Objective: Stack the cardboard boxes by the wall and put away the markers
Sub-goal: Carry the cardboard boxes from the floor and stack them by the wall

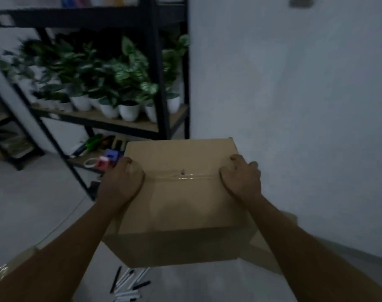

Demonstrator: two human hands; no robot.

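Observation:
A taped brown cardboard box [181, 201] sits in front of me, close to the white wall [294, 94]. My left hand [122, 182] grips its upper left edge, fingers curled over the top. My right hand [242, 177] grips the upper right edge the same way. Part of another cardboard box [266, 253] shows behind it at the lower right; whether the held box rests on it I cannot tell. Several black and white markers [129, 284] lie scattered on the floor below the box.
A black metal shelf rack [155, 68] stands at the left with potted plants [111, 83] in white pots. Its low shelf holds tape rolls and coloured tape dispensers [107, 160]. More cardboard [2, 271] pokes in at the bottom left. Grey floor [33, 203] spreads to the left.

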